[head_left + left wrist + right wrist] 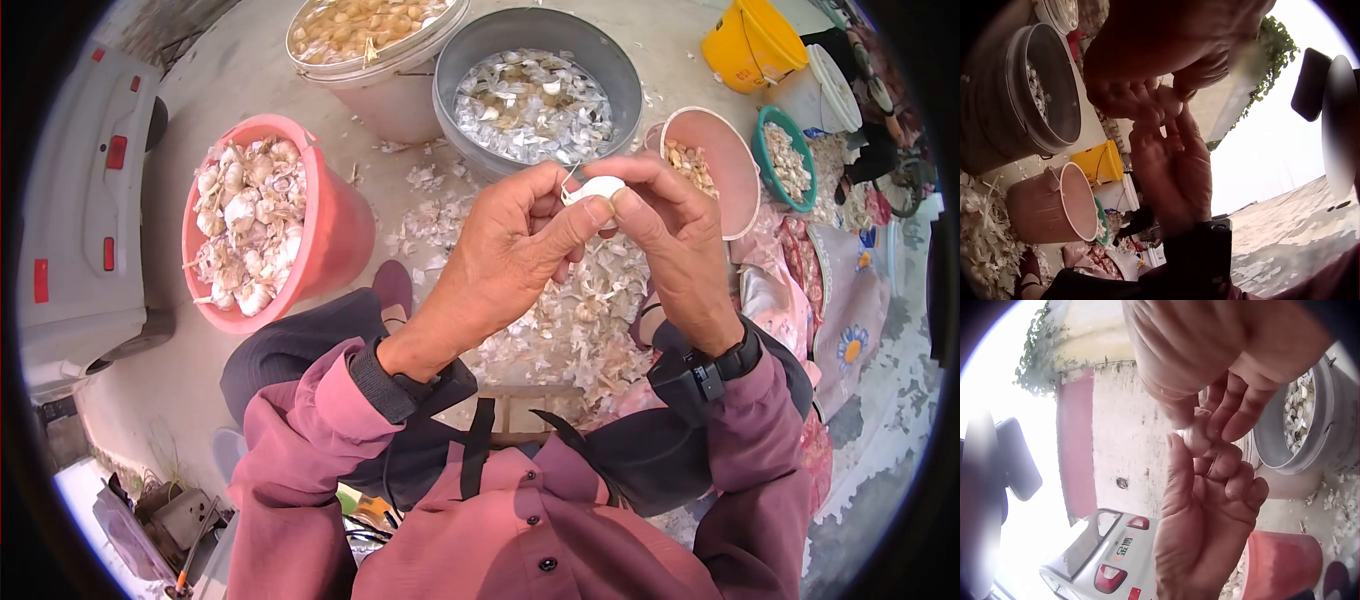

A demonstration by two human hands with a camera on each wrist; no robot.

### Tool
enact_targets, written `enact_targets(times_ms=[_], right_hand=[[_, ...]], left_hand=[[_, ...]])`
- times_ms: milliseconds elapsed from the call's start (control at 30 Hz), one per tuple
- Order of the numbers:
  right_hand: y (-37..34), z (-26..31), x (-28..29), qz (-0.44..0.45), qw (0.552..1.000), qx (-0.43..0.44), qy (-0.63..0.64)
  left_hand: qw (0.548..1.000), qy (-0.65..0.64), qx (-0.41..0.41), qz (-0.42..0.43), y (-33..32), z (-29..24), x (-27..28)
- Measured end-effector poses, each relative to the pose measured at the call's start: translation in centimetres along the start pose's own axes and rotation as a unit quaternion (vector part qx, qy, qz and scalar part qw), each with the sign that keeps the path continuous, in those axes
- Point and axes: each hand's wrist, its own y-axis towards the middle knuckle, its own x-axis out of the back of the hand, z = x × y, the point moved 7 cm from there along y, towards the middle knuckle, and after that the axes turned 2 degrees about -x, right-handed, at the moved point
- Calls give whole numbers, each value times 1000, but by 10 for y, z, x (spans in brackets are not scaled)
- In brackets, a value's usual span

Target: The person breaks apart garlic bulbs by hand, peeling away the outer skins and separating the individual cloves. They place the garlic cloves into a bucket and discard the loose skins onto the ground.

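A pale garlic clove [600, 187] is held up between both hands, above the peel-strewn ground. My left hand [505, 250] pinches it from the left, thumb tip against its front. From the other side my right hand [678, 235] grips it, with the thumb and forefinger at its edge. A thin shred of skin sticks up beside the clove on the left. In the right wrist view the clove [1197, 437] sits between the fingertips of the two hands. Part of it is hidden by fingers in the left wrist view.
A pink bucket [335, 240] of garlic bulbs stands left. Ahead are a grey tub [455, 125] of peels and a white bucket [375, 95] of peeled cloves. A pale pink bucket [735, 165] tips toward me at right. Garlic skins [575, 335] litter the ground between my feet.
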Motion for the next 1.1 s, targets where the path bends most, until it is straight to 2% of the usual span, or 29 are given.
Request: enact_targets(times_ms=[67,133,233,367,433,533,633,767,867,900,967,1000,1067,1100], right_hand=[[0,1,-2,-7,999,29,-27],[-1,-6,-1,-41,998,12,34],[0,-19,-2,-40,996,-32,74],[4,-11,-2,-41,994,-35,90],[4,-20,0,-60,980,-114,149],[2,-30,3,-78,963,-134,220],[6,-34,13,-77,954,-122,263],[8,-31,25,-74,957,-110,260],[5,-23,25,-100,965,-91,225],[4,-22,24,-104,968,-96,209],[2,-21,22,-110,970,-100,192],[1,-22,22,-109,970,-106,191],[1,-23,27,-114,969,-109,189],[-1,-26,27,-90,967,-124,202]], left_hand=[[1000,16,-7,4,0,-5,1],[996,86,0,4,0,-7,2],[992,121,-33,-8,-3,-4,-5],[991,134,-11,22,-1,-12,-7],[999,6,19,33,0,-2,-6],[998,-46,31,27,2,2,-3],[994,-100,44,28,2,3,-4],[988,-130,80,19,3,6,0],[999,12,29,-13,20,-11,16],[999,13,29,-12,31,-13,20],[989,113,-38,-88,52,-26,37],[959,251,-77,-106,54,-35,40],[959,246,-99,-103,54,-34,32],[958,242,-115,-101,51,-36,26]])
